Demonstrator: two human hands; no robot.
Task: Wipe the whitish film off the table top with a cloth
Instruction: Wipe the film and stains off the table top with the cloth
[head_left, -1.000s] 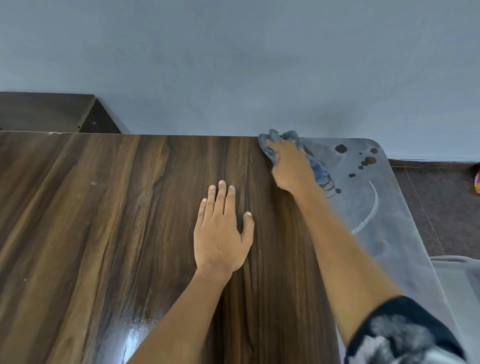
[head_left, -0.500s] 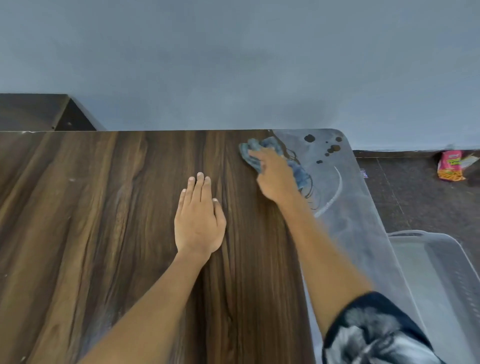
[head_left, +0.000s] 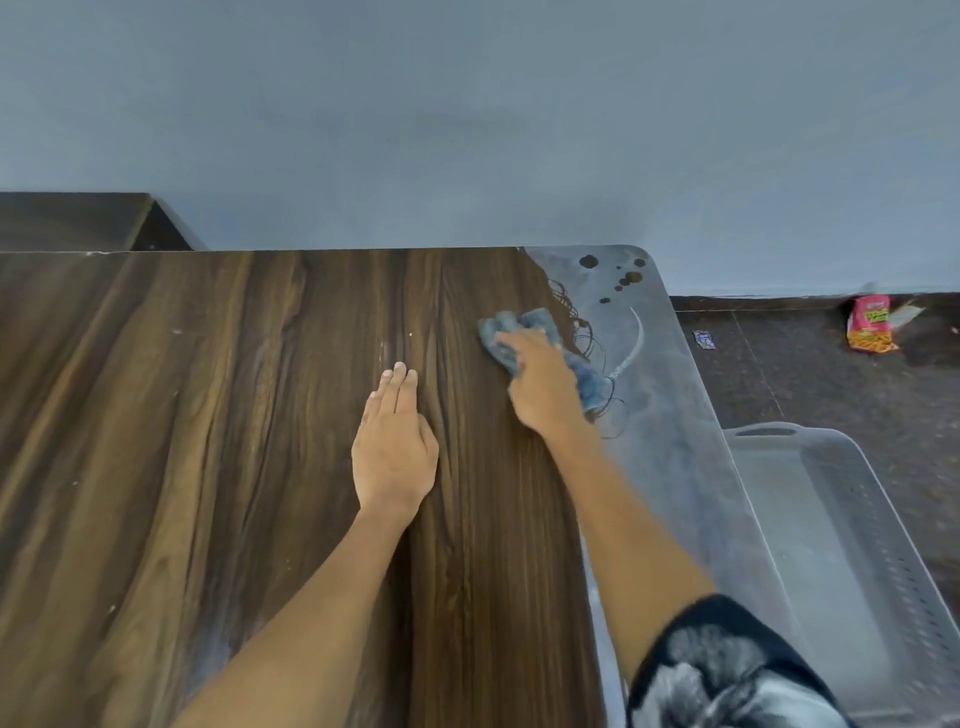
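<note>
Table top, two hands, cloth at the film's edge.

Far left, behind the table: dark cabinet (head_left: 72, 221) against the grey wall (head_left: 467, 130). Table (head_left: 182, 415): dark wood grain, a few pale specks. Left hand (head_left: 395, 447): flat on the wood near the middle, fingers straight and close together, holding nothing. Right hand (head_left: 543, 387): pressing down on the cloth (head_left: 506, 332), fingers laid over it; whether they curl into the fabric cannot be told. Cloth: blue-grey, bunched, showing ahead of the fingertips and again at the hand's right side, lying where wood meets film. Film (head_left: 670, 374): whitish-grey, covering the table's right strip to the rounded far corner, marked with dark spots, scribbled lines and a pale arc. Lower right: patterned sleeve (head_left: 727, 670). Beside the table: translucent bin (head_left: 831, 545). On the dark floor (head_left: 831, 395): small wrapper (head_left: 704, 340), pink packet (head_left: 870, 325) near the wall.
</note>
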